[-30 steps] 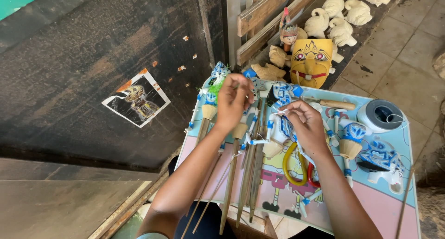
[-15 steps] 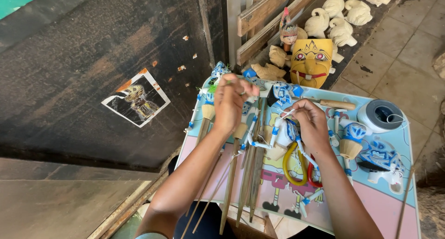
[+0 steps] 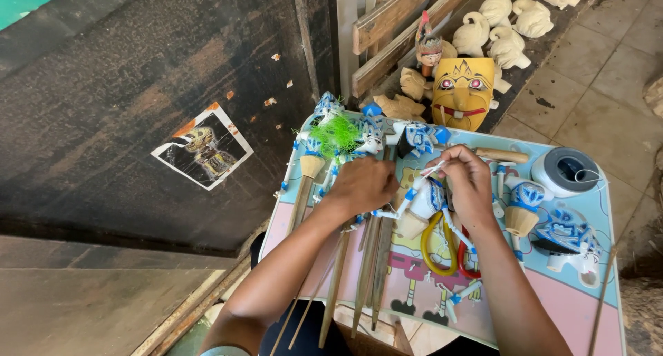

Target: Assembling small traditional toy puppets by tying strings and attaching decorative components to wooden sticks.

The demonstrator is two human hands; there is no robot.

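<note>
Puppet [image 3: 423, 203] between two hands

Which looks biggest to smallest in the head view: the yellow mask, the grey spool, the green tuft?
1. Yellow mask.
2. Grey spool.
3. Green tuft, though it looks close to the spool in size, so that ranking is unsure.

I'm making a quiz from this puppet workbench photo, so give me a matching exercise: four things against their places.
Things:
1 yellow mask
2 thread spool
3 green tuft
4 torn picture

Places:
A on the dark board at left
B on the table's right far corner
C beyond the table's far edge
D just beyond the left hand

Pairs: 1-C, 2-B, 3-D, 4-A
</note>
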